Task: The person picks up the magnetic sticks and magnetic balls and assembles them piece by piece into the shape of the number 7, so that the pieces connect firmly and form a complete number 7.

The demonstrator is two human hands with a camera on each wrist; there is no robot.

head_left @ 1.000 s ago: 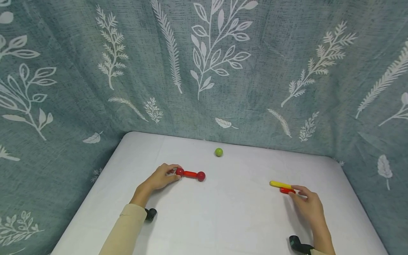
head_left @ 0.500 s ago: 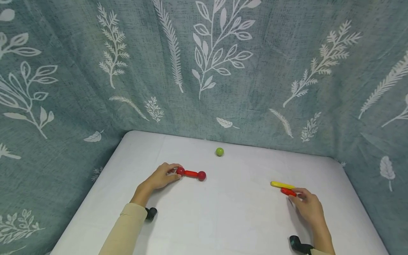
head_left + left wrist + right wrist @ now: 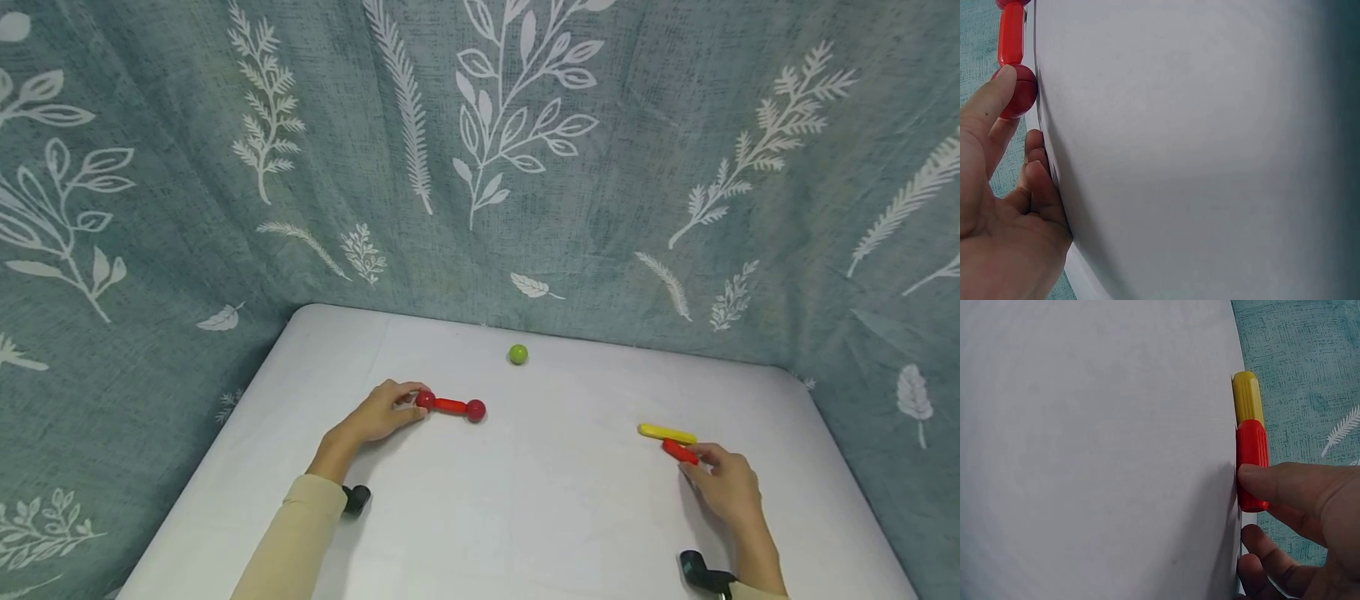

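My left hand (image 3: 381,412) pinches the near dark red ball (image 3: 1021,94) between thumb and fingers. That ball joins a short red rod (image 3: 450,406), which carries a second dark red ball (image 3: 476,411) at its far end, like a dumbbell. On the right, my right hand (image 3: 726,483) pinches a short red rod (image 3: 1252,450) with its thumb and a finger. A longer yellow rod (image 3: 666,433) lies just behind that red rod, at a slight angle to it. In the right wrist view the red rod partly covers the yellow one (image 3: 1247,397).
A small green ball (image 3: 518,355) sits near the back edge of the white table (image 3: 555,500). A patterned green cloth (image 3: 465,275) hangs behind and beside the table. Dark wrist devices (image 3: 697,569) stick out by the forearms.
The short red rod has turned a little in my right hand, its far end staying near the yellow rod. My right fingers have drawn off the yellow rod's end. My left hand keeps its hold.
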